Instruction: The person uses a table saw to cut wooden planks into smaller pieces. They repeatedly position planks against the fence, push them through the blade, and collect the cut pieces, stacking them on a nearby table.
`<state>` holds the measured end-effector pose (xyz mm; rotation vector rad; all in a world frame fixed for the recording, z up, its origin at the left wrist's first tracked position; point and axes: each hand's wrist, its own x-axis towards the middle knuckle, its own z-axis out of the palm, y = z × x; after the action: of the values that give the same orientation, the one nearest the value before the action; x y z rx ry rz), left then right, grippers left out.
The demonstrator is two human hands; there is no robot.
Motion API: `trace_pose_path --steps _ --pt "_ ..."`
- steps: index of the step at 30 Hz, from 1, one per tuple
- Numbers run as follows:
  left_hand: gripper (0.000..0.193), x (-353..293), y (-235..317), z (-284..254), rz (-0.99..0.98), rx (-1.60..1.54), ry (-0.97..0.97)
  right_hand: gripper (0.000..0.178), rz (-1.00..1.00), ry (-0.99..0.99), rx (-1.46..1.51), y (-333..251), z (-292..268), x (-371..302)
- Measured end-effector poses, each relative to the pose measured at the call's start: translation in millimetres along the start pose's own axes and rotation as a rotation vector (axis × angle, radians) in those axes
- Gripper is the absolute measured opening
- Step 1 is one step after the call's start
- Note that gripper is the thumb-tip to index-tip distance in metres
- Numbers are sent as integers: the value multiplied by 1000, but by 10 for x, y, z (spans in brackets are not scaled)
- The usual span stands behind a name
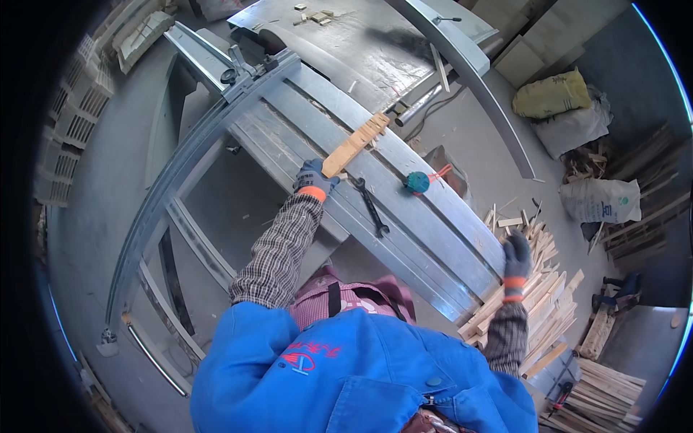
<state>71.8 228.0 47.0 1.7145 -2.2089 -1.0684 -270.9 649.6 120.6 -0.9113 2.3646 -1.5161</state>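
My left hand [315,177], in a grey glove with an orange cuff, is closed on the near end of a short wooden board [352,146]. The board lies slantwise over the grooved metal sliding table [426,229], and its far end is notched. Beside this hand, a dark double-ended spanner [372,208] rests on the table. A teal tape measure [416,182] with an orange cord sits farther right. My right hand [516,254], gloved alike, is over a pile of thin wooden strips [541,307] just past the table's right end. Its fingers look stretched out, with nothing seen in them.
A long curved-looking metal rail [148,191] crosses at left, with a clamp fitting [242,72] at its top. Beyond is the saw's main table [346,50] with wood offcuts. A grey metal beam [480,86] juts in from above. Full sacks [552,95] stand at right.
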Motion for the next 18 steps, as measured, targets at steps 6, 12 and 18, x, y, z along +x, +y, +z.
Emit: trace_pose_path --steps 6,12,18 --pt "69 367 -407 -114 44 -30 81 55 -646 -459 -495 -825 2159 903" --pt "63 496 -413 -286 114 -47 37 79 -782 -721 -837 -1160 3766 1876" --pt "78 759 -312 -767 63 323 -266 56 -811 -1114 -859 -795 4624 2454"
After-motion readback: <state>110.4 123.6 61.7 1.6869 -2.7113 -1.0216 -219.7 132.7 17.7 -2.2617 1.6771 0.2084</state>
